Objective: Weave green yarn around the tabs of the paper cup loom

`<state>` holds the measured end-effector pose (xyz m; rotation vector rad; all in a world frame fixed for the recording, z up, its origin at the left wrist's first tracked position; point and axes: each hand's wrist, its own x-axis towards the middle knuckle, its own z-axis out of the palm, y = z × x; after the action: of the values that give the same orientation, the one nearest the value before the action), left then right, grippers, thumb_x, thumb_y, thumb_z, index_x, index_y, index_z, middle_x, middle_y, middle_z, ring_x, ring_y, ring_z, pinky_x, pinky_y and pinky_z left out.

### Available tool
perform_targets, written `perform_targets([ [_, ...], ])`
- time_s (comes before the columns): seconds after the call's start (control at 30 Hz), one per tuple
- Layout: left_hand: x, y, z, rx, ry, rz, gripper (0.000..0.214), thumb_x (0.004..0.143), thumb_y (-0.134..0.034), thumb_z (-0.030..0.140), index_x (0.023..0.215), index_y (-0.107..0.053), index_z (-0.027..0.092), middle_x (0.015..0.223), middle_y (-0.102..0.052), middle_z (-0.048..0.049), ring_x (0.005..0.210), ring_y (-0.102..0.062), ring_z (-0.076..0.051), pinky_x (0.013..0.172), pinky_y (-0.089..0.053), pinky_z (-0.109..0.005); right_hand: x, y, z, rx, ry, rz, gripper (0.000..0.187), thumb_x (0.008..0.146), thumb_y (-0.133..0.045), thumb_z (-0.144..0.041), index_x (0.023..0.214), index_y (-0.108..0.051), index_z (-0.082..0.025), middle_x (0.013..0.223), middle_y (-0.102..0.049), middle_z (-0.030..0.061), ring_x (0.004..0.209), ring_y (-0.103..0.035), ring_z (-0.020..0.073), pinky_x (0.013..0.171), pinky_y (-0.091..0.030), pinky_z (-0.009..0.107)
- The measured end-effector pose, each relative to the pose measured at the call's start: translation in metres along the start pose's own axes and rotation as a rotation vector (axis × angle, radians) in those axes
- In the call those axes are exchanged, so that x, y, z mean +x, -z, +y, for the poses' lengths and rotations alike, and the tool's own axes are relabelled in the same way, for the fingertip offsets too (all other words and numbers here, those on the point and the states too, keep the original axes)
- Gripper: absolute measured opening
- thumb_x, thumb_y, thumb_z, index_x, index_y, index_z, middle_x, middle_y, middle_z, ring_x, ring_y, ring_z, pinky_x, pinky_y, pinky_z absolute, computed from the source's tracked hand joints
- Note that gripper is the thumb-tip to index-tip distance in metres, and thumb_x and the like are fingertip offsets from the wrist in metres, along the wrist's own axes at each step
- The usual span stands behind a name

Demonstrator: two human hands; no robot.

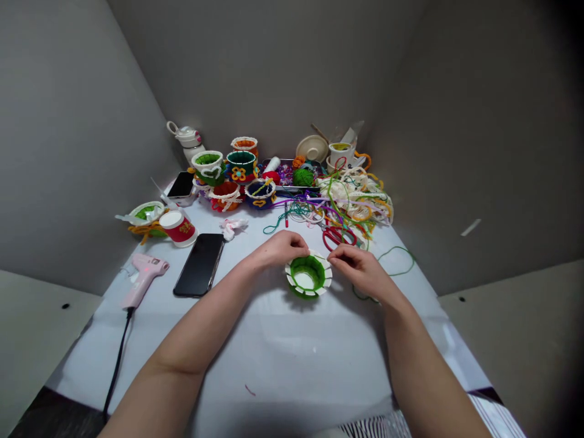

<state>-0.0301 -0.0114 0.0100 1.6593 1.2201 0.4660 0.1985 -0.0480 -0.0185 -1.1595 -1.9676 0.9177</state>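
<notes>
A small paper cup (326,281) stands in front of me, its rim cut into white tabs folded outward and its wall wrapped in green yarn. My left hand (288,246) pinches the far left part of its rim. Close to the cup's right edge, my right hand (360,267) has thumb and fingers pressed together, apparently on the green yarn (404,248). That strand loops out on the table to the right and passes beneath the hand; the bit between my fingertips is too fine to see clearly.
Red scissors (338,237) and a heap of yarn (356,194) lie beyond my right hand. Several decorated yarn cups (241,167) stand at the back. On the left are a black phone (199,266), a red-and-white paper cup (179,229) and a corded pink glue gun (145,280).
</notes>
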Motion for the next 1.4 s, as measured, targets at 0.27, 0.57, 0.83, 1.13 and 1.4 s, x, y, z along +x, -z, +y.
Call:
perform_targets([
  [0.27,-0.005,0.003,0.006,0.059,0.000,-0.038,0.018,0.070,-0.058,0.026,0.080,-0.068,0.014,0.075,-0.066,-0.0030,0.067,-0.055,-0.013,0.059,-0.040,-0.024,0.002,-0.007,0.003,0.014,-0.063,-0.138,0.018,0.088,-0.054,-0.029,0.085,-0.068,-0.017,0.080,-0.068,0.0028,0.072,-0.058,0.0156,0.064,-0.044,0.025],
  [0.57,0.000,-0.011,0.008,-0.060,-0.068,-0.078,0.029,0.070,-0.067,0.036,0.084,-0.072,0.012,0.083,-0.071,-0.0064,0.077,-0.061,-0.016,0.070,-0.047,-0.026,0.003,-0.013,0.000,0.057,-0.078,-0.106,0.022,0.088,-0.054,-0.033,0.086,-0.067,-0.016,0.078,-0.068,0.0029,0.070,-0.058,0.0155,0.062,-0.044,0.025],
  [0.83,0.001,-0.007,0.001,-0.053,-0.002,0.037,0.025,0.068,-0.069,0.036,0.073,-0.069,0.012,0.071,-0.065,-0.0035,0.065,-0.055,-0.012,0.059,-0.040,-0.024,0.001,-0.002,0.003,0.039,-0.104,-0.005,0.021,0.085,-0.060,-0.037,0.083,-0.067,-0.018,0.078,-0.067,0.0032,0.070,-0.058,0.0161,0.064,-0.045,0.026],
  [1.13,0.002,-0.008,-0.002,-0.038,0.005,0.051,0.028,0.068,-0.068,0.040,0.073,-0.068,0.012,0.070,-0.063,-0.0031,0.062,-0.051,-0.012,0.057,-0.037,-0.024,0.000,0.000,-0.005,0.030,0.020,0.073,0.019,0.087,-0.061,-0.035,0.079,-0.064,-0.018,0.077,-0.065,0.0042,0.069,-0.057,0.0160,0.061,-0.043,0.027],
  [1.4,0.000,-0.006,-0.001,-0.036,0.012,0.079,0.028,0.067,-0.067,0.040,0.069,-0.065,0.012,0.066,-0.058,-0.0017,0.061,-0.048,-0.011,0.055,-0.035,-0.023,-0.003,0.007,-0.004,-0.033,0.137,0.010,0.015,0.090,-0.057,-0.028,0.081,-0.064,-0.019,0.079,-0.063,0.0042,0.073,-0.058,0.0153,0.065,-0.044,0.026],
])
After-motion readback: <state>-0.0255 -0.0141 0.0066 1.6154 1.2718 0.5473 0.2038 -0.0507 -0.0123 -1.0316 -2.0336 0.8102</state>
